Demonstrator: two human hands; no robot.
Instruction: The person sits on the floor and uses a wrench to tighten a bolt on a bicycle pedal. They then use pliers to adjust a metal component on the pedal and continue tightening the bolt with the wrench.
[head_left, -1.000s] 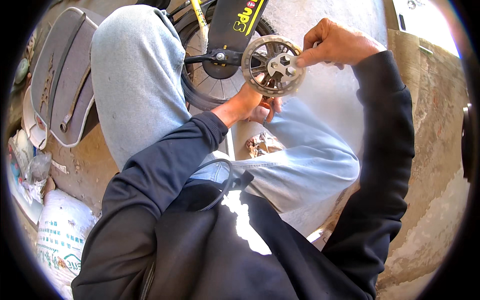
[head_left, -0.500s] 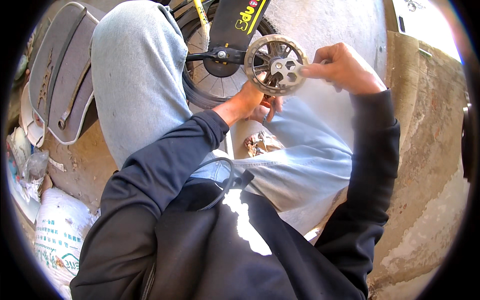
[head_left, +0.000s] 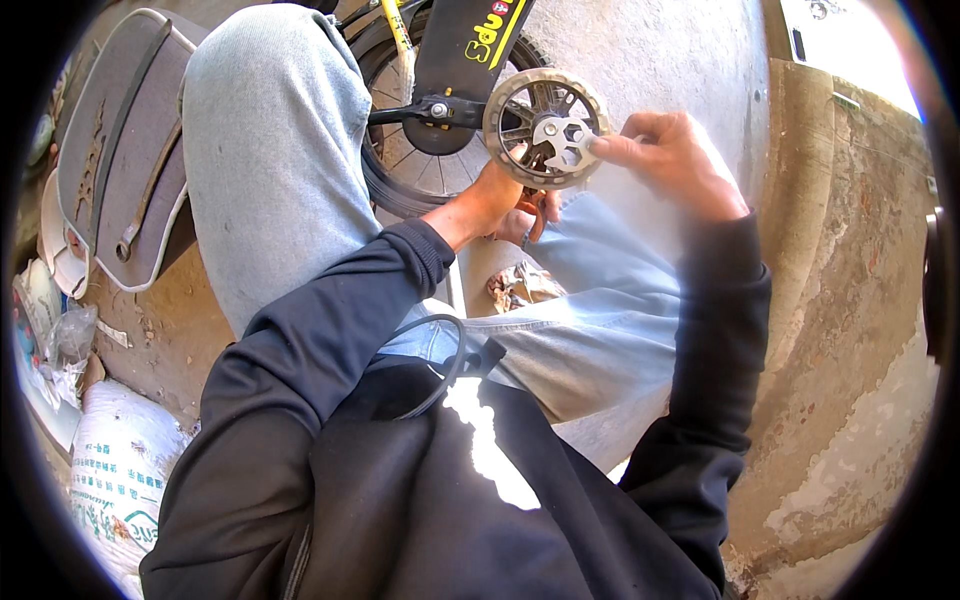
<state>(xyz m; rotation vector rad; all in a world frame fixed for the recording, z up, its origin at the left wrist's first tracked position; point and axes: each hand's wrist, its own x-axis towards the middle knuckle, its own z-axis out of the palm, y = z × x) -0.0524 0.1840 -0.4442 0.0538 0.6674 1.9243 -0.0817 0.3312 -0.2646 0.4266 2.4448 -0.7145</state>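
A small training wheel [head_left: 495, 112] with a clear, ridged rim and dark spokes sits at the side of a child's bicycle. On its hub lies a flat silver multi-hole spanner [head_left: 560, 138], fitted against the axle nut. My right hand [head_left: 680, 160] is closed, pinching the spanner's right end between thumb and fingers. Under and behind the wheel, my left hand [head_left: 490, 200] is closed on its lower left side, the thumb against the spokes. The wheel hides part of those fingers, and a brownish thing beside them cannot be made out.
Behind the training wheel are the bicycle's spoked wheel [head_left: 400, 165] and black chain guard [head_left: 455, 75]. A grey padded seat [head_left: 120, 80] with a ring spanner [head_left: 135, 225] on it stands at left. A white printed sack [head_left: 120, 450] lies lower left; a worn wall [head_left: 840, 300] runs along the right.
My right hand and forearm have swung a little left and down, and the spanner has turned slightly at the hub. My left hand stays nearly in place.
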